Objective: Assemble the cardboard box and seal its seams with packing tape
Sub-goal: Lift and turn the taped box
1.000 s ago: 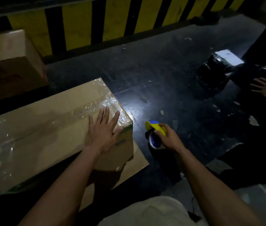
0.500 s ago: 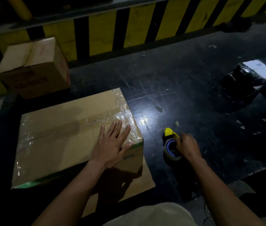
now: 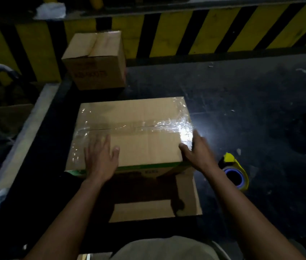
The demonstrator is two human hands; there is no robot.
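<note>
The right hand has let go of the tape dispenser, which it was holding one second ago, and the dispenser now stands alone on the dark floor, just beside the right forearm. This hand, open and empty, has moved to the right edge of the box, with the thumb on the top and the fingers over the shiny taped corner. The left hand has slid from the right part of the top to the near left part, and it lies flat with spread fingers, grasping nothing. The box sits in front of the person on a flat cardboard sheet, and clear tape covers its middle seam and both ends. I judge that the taping of this face is finished, and both hands are now placed to press the tape down or to turn the box.
</note>
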